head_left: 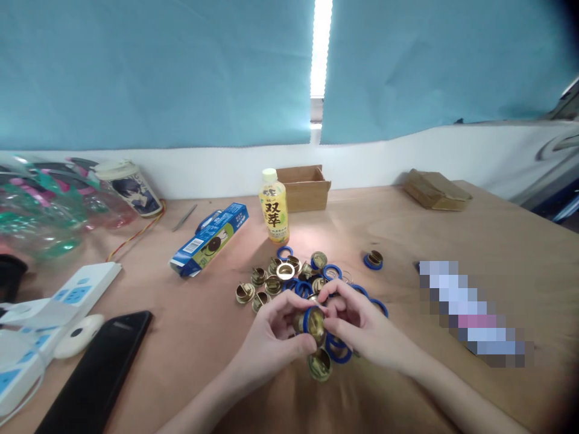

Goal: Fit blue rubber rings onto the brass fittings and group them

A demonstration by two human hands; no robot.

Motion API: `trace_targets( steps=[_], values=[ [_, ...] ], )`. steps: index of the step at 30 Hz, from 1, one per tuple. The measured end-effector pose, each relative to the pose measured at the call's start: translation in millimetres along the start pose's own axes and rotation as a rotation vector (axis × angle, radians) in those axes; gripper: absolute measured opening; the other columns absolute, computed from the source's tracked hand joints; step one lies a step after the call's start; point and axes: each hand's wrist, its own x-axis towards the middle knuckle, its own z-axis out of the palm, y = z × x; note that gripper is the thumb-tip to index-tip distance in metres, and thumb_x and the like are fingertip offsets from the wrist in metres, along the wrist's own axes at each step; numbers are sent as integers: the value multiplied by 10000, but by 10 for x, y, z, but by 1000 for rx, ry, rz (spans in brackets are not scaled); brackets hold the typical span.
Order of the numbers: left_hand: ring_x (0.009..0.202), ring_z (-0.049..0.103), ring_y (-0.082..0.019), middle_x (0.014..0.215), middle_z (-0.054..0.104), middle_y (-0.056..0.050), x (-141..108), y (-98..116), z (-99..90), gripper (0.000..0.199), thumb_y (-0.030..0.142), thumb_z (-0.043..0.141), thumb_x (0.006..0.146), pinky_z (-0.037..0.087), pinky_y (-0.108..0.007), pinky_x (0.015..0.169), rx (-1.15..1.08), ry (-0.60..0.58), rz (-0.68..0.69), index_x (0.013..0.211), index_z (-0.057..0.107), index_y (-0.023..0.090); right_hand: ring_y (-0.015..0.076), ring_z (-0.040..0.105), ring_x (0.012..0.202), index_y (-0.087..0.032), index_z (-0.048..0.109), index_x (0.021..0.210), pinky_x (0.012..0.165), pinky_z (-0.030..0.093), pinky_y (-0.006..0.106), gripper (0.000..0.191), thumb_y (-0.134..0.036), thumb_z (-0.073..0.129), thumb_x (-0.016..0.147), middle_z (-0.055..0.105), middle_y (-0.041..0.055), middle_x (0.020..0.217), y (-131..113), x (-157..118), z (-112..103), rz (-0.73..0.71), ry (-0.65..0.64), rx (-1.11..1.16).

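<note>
Between the thumb and fingers of my left hand [278, 334], a brass-coloured round metal fitting [316, 325] with a blue ring round it is tilted on its side. My right hand [355, 325] is closed at the right edge of the same fitting, its thumb and fingertips pressed together there; any small piece in them is hidden. Beyond and beneath both hands lies a loose pile of similar brass fittings [273, 285] and blue rings [332, 272]. One more fitting [320, 364] rests just below my hands.
A yellow-labelled drink bottle [274, 208] stands behind the pile, before an open cardboard box [304, 194]. Leftward are a blue carton [210, 240], a power strip [67, 307] and a black phone [97, 374]. One fitting [373, 260] sits apart; a brown paper packet [436, 190] lies back right.
</note>
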Motion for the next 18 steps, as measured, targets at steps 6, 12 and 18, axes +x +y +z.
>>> trace_targets(
  steps=[6,12,18],
  values=[
    [889,685,-146,988,753,-36,-8,-23,20,408,243,915,640,514,-235,784,29,31,-43,976,693,182,70,380,568,-198,491,975,534,287,201,173,-117,584,854,441,-93,664,31,-5,6,-46,42,-63],
    [870,689,-159,981,762,-53,-27,-25,27,426,239,925,619,514,-251,770,32,45,-80,962,684,165,68,392,564,-201,490,958,526,295,192,264,-35,578,773,461,-97,659,65,4,20,-11,55,-73],
    [885,686,-140,969,764,-30,-28,-25,48,397,220,926,619,513,-219,782,32,-2,-83,939,696,176,58,403,582,-205,485,936,531,310,174,250,-26,566,781,458,-95,688,54,-13,12,43,11,-35]
  ],
)
